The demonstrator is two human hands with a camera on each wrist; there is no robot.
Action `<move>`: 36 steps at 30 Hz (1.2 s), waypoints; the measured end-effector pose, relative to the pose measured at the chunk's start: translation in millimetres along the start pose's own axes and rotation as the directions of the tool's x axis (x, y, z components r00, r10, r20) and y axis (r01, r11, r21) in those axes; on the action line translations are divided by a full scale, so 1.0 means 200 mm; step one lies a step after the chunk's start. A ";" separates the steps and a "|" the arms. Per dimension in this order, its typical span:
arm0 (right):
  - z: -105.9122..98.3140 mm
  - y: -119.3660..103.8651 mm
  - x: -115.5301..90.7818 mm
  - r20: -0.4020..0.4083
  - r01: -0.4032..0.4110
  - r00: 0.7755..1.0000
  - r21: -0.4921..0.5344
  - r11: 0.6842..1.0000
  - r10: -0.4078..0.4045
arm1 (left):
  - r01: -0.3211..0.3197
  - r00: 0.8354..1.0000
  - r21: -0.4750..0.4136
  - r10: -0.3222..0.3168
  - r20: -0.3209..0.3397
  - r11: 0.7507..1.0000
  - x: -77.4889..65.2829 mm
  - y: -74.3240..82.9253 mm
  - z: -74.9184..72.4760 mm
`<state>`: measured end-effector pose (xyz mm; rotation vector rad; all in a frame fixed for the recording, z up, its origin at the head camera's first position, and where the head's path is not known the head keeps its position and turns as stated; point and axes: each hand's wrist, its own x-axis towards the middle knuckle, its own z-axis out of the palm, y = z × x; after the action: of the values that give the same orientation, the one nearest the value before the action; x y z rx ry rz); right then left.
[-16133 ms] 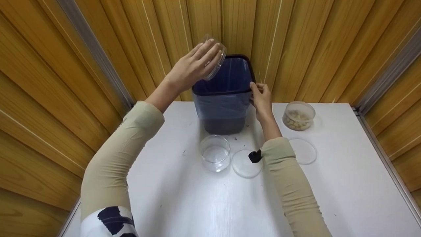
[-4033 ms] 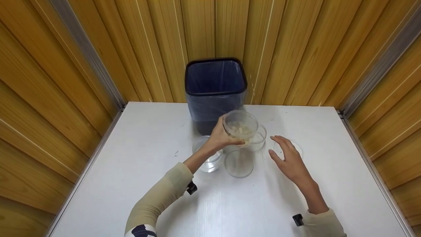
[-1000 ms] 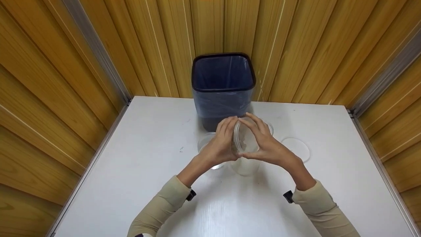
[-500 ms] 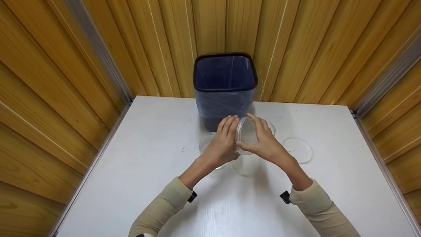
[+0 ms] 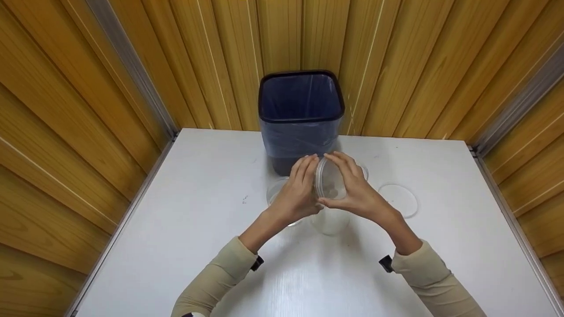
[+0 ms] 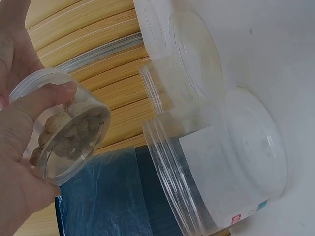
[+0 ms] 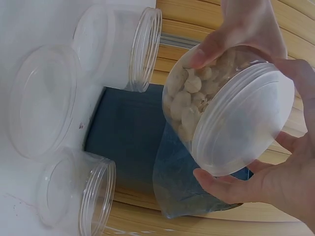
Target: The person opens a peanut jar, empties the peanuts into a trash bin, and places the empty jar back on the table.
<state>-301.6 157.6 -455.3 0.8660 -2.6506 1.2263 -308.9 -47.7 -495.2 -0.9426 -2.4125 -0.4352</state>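
A clear jar (image 7: 179, 105) filled with pale, lumpy, nut-like pieces is held up on its side above the table. My left hand (image 5: 296, 193) grips the jar around its body, thumb across the wall. My right hand (image 5: 361, 193) has its thumb and fingers spread around the edge of the frosted lid (image 7: 243, 123) on the jar's mouth. The lid sits on the rim. In the left wrist view the jar's base shows the pieces piled inside.
Behind the hands stands a bin (image 5: 302, 141) with a blue liner. Two lidless clear jars, the left jar (image 6: 197, 177) and the right jar (image 7: 74, 191), stand on the table. A loose lid (image 5: 330, 222) lies between them, another lid (image 5: 398, 200) to the right.
Earlier my left hand tilted another jar over the bin, then picked up the filled jar. My right hand came in and took the lid; its fingers have shifted slightly around the edge since.
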 end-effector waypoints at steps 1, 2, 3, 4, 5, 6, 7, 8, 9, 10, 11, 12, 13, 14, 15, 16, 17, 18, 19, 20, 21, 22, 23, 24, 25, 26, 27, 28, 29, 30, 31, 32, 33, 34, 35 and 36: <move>0.00 -0.01 0.00 0.012 -0.044 0.999 0.016 0.999 0.044 | -0.007 1.000 0.017 0.007 -0.006 1.000 0.00 0.00 0.00; 0.00 -0.01 0.00 0.021 -0.091 0.996 0.028 0.995 0.090 | -0.015 1.000 0.035 0.016 -0.011 0.999 0.00 0.01 0.00; -0.01 -0.02 0.00 0.028 -0.137 0.990 0.041 0.990 0.136 | -0.024 1.000 0.051 0.025 -0.014 0.998 0.00 0.01 0.01; -0.01 -0.02 0.00 0.034 -0.181 0.983 0.050 0.982 0.179 | -0.034 0.999 0.061 0.035 -0.017 0.998 0.00 0.02 0.01; -0.01 -0.03 0.00 0.039 -0.212 0.977 0.060 0.975 0.210 | -0.043 0.999 0.066 0.045 -0.020 0.997 0.00 0.02 0.01; -0.01 -0.02 0.00 0.041 -0.238 0.971 0.066 0.969 0.236 | -0.052 0.998 0.068 0.053 -0.022 0.996 0.00 0.03 0.02; -0.01 -0.02 0.00 0.041 -0.246 0.969 0.066 0.967 0.243 | -0.056 0.998 0.068 0.058 -0.022 0.996 0.00 0.03 0.02; -0.01 -0.02 0.00 0.040 -0.241 0.970 0.059 0.969 0.239 | -0.058 0.998 0.067 0.060 -0.022 0.996 0.00 0.03 0.02; -0.01 -0.01 0.00 0.039 -0.225 0.974 0.053 0.973 0.223 | -0.059 0.998 0.065 0.060 -0.022 0.996 0.00 0.03 0.02; -0.01 -0.01 0.00 0.037 -0.202 0.979 0.043 0.979 0.200 | -0.056 0.998 0.061 0.058 -0.022 0.997 0.00 0.04 0.02; -0.02 0.00 -0.01 0.035 -0.172 0.985 0.035 0.984 0.171 | -0.051 0.998 0.053 0.052 -0.021 0.997 0.00 0.04 0.03; -0.02 0.01 -0.01 0.031 -0.140 0.990 0.025 0.990 0.139 | -0.045 0.999 0.041 0.046 -0.020 0.998 0.00 0.04 0.03; -0.02 0.02 -0.02 0.026 -0.101 0.995 0.016 0.995 0.101 | -0.037 0.999 0.024 0.037 -0.018 0.999 0.00 0.04 0.03; -0.02 0.02 -0.02 0.022 -0.065 0.998 0.007 0.998 0.065 | -0.028 1.000 0.005 0.028 -0.014 1.000 0.00 0.04 0.03; -0.03 0.03 -0.02 0.020 -0.033 0.999 0.001 0.999 0.033 | -0.017 1.000 -0.018 0.017 -0.006 1.000 0.00 0.04 0.03; -0.03 0.03 -0.03 0.019 -0.007 1.000 -0.005 1.000 0.007 | -0.005 1.000 -0.042 0.005 0.002 0.999 0.00 0.04 0.03; -0.03 0.04 -0.03 0.020 0.017 1.000 -0.011 1.000 -0.016 | 0.005 1.000 -0.064 -0.005 0.010 0.998 0.00 0.04 0.03; -0.04 0.04 -0.03 0.021 0.037 0.999 -0.017 0.999 -0.037 | 0.015 1.000 -0.087 -0.014 0.017 0.996 0.00 0.04 0.03; -0.04 0.04 -0.03 0.024 0.052 0.998 -0.021 0.998 -0.051 | 0.025 0.999 -0.106 -0.023 0.026 0.994 0.00 0.04 0.03; -0.04 0.05 -0.04 0.027 0.065 0.998 -0.025 0.998 -0.064 | 0.034 0.999 -0.123 -0.030 0.034 0.992 0.00 0.04 0.03; -0.05 0.05 -0.04 0.030 0.079 0.996 -0.028 0.996 -0.078 | 0.042 0.999 -0.139 -0.037 0.040 0.989 0.00 0.04 0.03; -0.05 0.05 -0.05 0.031 0.091 0.995 -0.029 0.995 -0.090 | 0.049 0.998 -0.157 -0.043 0.044 0.986 0.00 0.04 0.03; -0.05 0.06 -0.05 0.031 0.103 0.994 -0.027 0.994 -0.102 | 0.057 0.998 -0.178 -0.049 0.047 0.982 0.00 0.04 0.03; -0.06 0.06 -0.05 0.028 0.115 0.993 -0.024 0.993 -0.115 | 0.067 0.997 -0.201 -0.058 0.051 0.977 0.00 0.04 0.03; -0.06 0.07 -0.06 0.025 0.126 0.992 -0.021 0.992 -0.126 | 0.078 0.996 -0.222 -0.067 0.056 0.972 -0.01 0.04 0.03; -0.07 0.07 -0.06 0.020 0.135 0.991 -0.018 0.991 -0.134 | 0.089 0.995 -0.242 -0.077 0.059 0.966 -0.01 0.04 0.03; -0.08 0.08 -0.07 0.014 0.139 0.990 -0.014 0.990 -0.139 | 0.102 0.994 -0.262 -0.089 0.062 0.960 -0.01 0.04 0.03; -0.08 0.09 -0.08 0.007 0.136 0.991 -0.009 0.991 -0.135 | 0.115 0.993 -0.282 -0.100 0.065 0.953 -0.02 0.04 0.03; -0.09 0.10 -0.09 0.000 0.125 0.992 -0.004 0.992 -0.125 | 0.126 0.992 -0.295 -0.111 0.067 0.947 -0.02 0.03 0.03; -0.11 0.11 -0.10 -0.008 0.108 0.994 0.004 0.994 -0.108 | 0.136 0.990 -0.308 -0.121 0.067 0.942 -0.02 0.03 0.03; -0.12 0.13 -0.11 -0.017 0.086 0.996 0.011 0.996 -0.086 | 0.144 0.989 -0.314 -0.129 0.067 0.938 -0.03 0.03 0.03; -0.13 0.15 -0.13 -0.025 0.058 0.998 0.021 0.998 -0.058 | 0.151 0.988 -0.319 -0.137 0.066 0.936 -0.03 0.03 0.03; -0.14 0.17 -0.15 -0.034 0.027 0.999 0.032 0.999 -0.025 | 0.158 0.987 -0.328 -0.145 0.064 0.931 -0.04 0.03 0.03; -0.15 0.19 -0.17 -0.044 -0.006 0.999 0.042 0.999 0.008 | 0.164 0.986 -0.333 -0.152 0.063 0.928 -0.04 0.03 0.03; -0.17 0.22 -0.19 -0.052 -0.038 0.998 0.052 0.998 0.041 | 0.168 0.986 -0.340 -0.156 0.061 0.925 -0.05 0.03 0.03; -0.18 0.25 -0.22 -0.062 -0.068 0.995 0.062 0.996 0.072 | 0.172 0.985 -0.347 -0.161 0.059 0.922 -0.05 0.03 0.03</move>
<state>-297.0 228.9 -477.4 0.7342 -2.6276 1.3318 -300.3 -46.3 -506.4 -0.8928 -2.4993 -0.9482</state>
